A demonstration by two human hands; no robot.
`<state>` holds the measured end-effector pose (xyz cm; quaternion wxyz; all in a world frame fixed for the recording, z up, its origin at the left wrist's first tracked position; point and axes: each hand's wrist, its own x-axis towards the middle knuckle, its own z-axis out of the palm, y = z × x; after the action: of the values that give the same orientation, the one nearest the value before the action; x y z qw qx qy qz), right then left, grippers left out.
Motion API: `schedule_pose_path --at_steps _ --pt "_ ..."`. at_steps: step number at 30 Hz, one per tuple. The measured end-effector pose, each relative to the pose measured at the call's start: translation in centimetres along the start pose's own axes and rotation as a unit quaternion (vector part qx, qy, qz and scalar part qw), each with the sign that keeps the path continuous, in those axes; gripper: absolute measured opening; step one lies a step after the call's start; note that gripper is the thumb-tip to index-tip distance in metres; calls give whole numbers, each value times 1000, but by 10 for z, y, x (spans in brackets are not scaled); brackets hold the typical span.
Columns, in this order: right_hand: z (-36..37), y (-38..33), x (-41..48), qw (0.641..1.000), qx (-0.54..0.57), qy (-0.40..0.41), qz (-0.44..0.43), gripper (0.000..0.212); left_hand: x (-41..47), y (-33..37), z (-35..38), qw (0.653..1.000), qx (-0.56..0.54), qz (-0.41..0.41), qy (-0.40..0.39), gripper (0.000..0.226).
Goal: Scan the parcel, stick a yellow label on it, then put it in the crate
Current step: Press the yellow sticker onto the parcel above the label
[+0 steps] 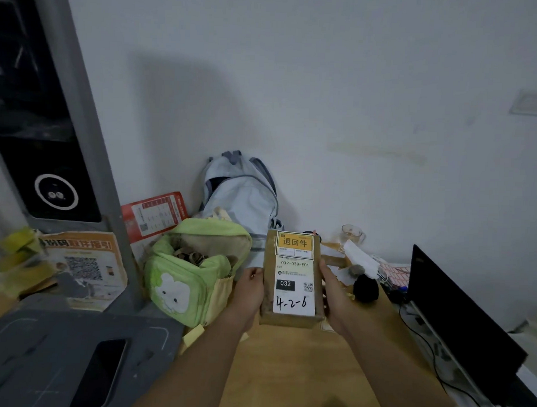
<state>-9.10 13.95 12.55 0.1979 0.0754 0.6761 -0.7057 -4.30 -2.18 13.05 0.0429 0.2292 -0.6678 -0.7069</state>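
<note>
Left hand (249, 289) and right hand (331, 292) are clamping fingers on the parcel (292, 283) by its long sides (yellow label (294, 242) already stuck at the far end); seemingly stiff, light cardboard.

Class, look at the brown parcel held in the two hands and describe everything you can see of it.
The brown rectangular cardboard parcel is held above the wooden table, its long side pointing away from the person. The left hand grips its left edge, the right hand its right edge. A yellow label with black characters sits at its far end. Below it, a white shipping label shows "032", a QR code and handwritten "4-2-6". The near edge looks slightly crumpled.
</note>
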Motion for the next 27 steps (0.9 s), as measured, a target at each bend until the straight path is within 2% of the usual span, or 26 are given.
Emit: schedule_pose_path --at_steps 2,14,21,24,27 --pt "1 -10 -7 1000 10 0 -8 44 -7 10 -1 1000 -11 11 4 28" --pt "0 -34 -43 987 139 -31 -76 32 -41 30 -10 995 -92 38 -11 13" --pt "-4 -35 -52 978 182 -13 -103 55 -56 30 -2 991 -121 48 -10 18" --pt "-3 -41 -60 978 179 -6 -109 53 -62 31 1 990 -128 58 -8 18" --pt "-3 -42 -65 978 174 -9 -113 51 -66 31 3 990 -126 60 0 30"
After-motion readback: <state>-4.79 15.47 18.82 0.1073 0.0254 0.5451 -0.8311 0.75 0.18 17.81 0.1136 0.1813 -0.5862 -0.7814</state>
